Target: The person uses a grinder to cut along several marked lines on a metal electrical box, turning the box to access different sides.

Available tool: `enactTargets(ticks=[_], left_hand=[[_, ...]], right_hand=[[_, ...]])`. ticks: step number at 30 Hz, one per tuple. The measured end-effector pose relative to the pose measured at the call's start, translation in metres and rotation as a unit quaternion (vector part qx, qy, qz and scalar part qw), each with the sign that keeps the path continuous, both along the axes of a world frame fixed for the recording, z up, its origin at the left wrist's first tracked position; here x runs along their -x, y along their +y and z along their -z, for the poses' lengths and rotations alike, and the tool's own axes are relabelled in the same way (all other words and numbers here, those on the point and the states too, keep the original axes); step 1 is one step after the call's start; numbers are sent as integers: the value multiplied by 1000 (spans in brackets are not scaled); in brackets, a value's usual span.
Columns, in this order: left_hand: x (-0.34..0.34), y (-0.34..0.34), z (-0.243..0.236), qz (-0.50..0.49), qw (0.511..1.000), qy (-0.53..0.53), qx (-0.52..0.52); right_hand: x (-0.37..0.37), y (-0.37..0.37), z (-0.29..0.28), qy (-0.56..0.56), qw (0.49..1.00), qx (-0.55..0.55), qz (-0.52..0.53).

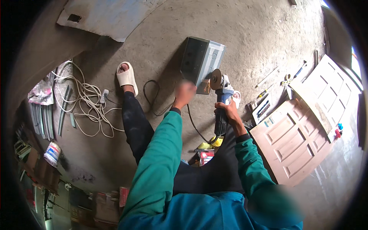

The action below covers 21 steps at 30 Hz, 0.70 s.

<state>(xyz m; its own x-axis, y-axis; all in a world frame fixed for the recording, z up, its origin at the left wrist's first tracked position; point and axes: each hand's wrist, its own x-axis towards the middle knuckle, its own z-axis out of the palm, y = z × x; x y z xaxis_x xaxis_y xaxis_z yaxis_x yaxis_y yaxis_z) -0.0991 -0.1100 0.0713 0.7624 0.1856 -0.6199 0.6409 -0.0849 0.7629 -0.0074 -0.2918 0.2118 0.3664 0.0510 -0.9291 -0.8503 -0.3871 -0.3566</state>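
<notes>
Concrete floor point(249, 34) | right hand point(228, 111) clamped on grinder point(221, 96) | left hand point(184, 93) blurred, grip unclear

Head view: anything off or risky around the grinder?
Yes. The right hand alone grips the angle grinder, its disc at the edge of the grey metal box. The bare left hand, blurred, is close to the disc. Feet are in open sandals, and the white cable lies in a loose tangle.
</notes>
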Motion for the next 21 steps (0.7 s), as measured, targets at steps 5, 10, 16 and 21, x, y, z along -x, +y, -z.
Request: enactTargets(ticks=[5, 10, 16, 21], left_hand=[[-2, 2, -3, 10, 1000, 23, 1], [-2, -2, -4, -1, 1000, 16, -9], [-11, -13, -4, 1, 998, 37, 44], [16, -13, 19, -51, 996, -57, -54]], right_hand=[[1, 3, 0, 5, 1000, 1, 8], [4, -8, 9, 30, 998, -25, 40], [0, -18, 6, 35, 999, 9, 16], [2, 0, -1, 22, 1000, 4, 2]])
